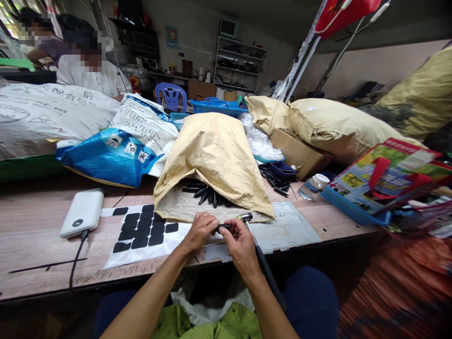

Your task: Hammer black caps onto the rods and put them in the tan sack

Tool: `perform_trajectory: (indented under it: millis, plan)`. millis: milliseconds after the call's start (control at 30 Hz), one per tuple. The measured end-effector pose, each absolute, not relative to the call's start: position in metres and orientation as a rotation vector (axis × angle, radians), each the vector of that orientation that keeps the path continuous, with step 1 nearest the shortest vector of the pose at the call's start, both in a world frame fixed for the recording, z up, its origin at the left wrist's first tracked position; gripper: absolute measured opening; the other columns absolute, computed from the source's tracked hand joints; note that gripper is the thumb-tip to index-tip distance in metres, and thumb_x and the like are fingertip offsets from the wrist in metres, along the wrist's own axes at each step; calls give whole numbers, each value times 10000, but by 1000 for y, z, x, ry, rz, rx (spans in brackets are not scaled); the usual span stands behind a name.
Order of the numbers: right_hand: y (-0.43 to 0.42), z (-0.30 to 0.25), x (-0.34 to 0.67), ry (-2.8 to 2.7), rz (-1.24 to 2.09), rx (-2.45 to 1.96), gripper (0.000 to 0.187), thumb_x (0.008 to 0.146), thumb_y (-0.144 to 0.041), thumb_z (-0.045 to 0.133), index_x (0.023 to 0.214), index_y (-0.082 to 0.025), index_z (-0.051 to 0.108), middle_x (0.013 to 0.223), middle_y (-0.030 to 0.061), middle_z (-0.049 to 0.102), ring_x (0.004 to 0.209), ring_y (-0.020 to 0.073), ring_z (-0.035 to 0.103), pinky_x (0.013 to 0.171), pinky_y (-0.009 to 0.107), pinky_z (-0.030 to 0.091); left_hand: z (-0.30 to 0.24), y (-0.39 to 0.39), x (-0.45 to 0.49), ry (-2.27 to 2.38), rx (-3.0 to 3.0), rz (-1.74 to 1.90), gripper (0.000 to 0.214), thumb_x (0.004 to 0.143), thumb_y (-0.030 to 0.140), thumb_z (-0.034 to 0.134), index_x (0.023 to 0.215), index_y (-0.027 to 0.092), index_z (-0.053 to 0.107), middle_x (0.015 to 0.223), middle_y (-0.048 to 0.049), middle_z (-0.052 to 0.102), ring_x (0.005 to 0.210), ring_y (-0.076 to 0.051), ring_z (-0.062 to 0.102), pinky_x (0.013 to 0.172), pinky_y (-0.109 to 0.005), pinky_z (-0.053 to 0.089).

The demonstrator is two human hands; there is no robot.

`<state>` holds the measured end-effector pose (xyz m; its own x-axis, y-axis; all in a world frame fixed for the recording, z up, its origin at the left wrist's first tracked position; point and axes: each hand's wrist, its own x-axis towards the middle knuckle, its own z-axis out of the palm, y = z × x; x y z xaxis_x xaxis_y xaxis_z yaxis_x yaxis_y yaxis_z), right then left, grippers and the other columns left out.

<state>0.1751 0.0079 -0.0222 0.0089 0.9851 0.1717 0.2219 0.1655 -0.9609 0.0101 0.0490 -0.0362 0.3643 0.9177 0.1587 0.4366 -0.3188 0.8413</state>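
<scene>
Across the wooden table (38, 254), one tan sack (215, 150) gapes toward the worker, many black parts (208, 195) spilling into its mouth, too heaped to count. One blue sack (116, 148) crowds its left. One hammer (267, 267) slants beside the right wrist. Left hand (200, 230) and right hand (242, 241) pinch one dark tube (223, 228) between them, just before the sack's mouth.

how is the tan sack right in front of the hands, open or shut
Open: the near end of the tan sack gapes, upper side raised off the lower, and black pieces show in the mouth.
</scene>
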Motion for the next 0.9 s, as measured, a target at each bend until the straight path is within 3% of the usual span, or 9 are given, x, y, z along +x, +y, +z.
perform_trajectory:
  millis: [133,300,533,733,900]
  plan:
    - [8,-25,172,-1262,1145,-1187,501,771,-360,774,1214,-187,615,821,3,628,690,155,581,551,240,487,-38,50,9,1168,1835,916,508,989,469,355,639,194,601,696,-28,634,797,-203,570,883,-371,384]
    - [9,-25,172,-1194,1266,-1165,382,785,-426,760,1060,-188,646,778,1,627,622,134,557,469,208,467,-39,51,10,1153,1848,914,547,990,491,352,583,194,566,642,-27,626,749,-198,575,865,-362,400]
    - [12,-33,174,-1238,1230,-1140,436,811,-479,755,1120,-188,653,758,-6,606,601,124,534,433,191,455,-39,52,12,1160,1868,919,506,982,446,378,589,189,566,631,-19,623,718,-185,563,849,-361,396]
    - [13,-35,174,-1252,1181,-1192,455,862,-614,670,980,-175,673,642,-25,564,503,111,504,411,201,418,-36,47,13,1181,1962,860,482,997,444,407,608,190,534,671,-10,632,776,-188,550,911,-372,362]
    - [12,-33,173,-1281,1121,-1274,452,890,-624,634,883,-172,643,545,-48,524,422,98,447,408,214,355,-31,42,14,1183,1921,956,365,961,421,509,702,197,635,756,-14,683,832,-202,569,903,-369,355]
